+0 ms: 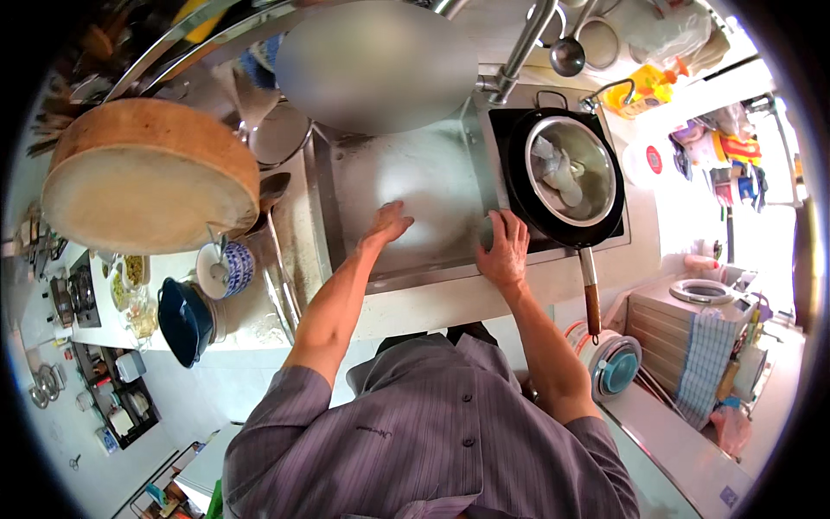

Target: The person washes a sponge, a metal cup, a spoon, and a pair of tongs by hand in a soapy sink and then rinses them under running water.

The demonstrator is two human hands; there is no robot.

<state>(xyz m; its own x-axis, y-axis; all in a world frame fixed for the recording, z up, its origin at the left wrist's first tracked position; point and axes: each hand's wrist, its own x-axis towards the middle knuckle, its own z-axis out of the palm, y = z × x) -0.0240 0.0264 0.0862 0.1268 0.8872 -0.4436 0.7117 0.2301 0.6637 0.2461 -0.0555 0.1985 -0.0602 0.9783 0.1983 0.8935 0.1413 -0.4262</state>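
A stainless steel sink (pixel 428 188) lies before me, its back part hidden by a blurred patch. Above the basin floor is my left hand (pixel 391 222), with nothing in it and its fingers slightly apart. At the basin's right rim, my right hand (pixel 506 246) has its fingers curled over a dark green pad (pixel 487 233), perhaps a scouring pad, mostly hidden by the hand. Just right of that hand stands a black wok (pixel 577 233) with a wooden handle. A steel bowl (pixel 613 175) rests in the wok, holding pale and clear items that I cannot make out.
Left of the sink stand a thick round wooden chopping block (pixel 149 201), a long metal ladle (pixel 282 253), a blue-and-white bowl (pixel 241 269) and a dark blue basin (pixel 185 324). A steel faucet pipe (pixel 519 58) rises behind. The wok's handle juts past the counter's front edge (pixel 441 311).
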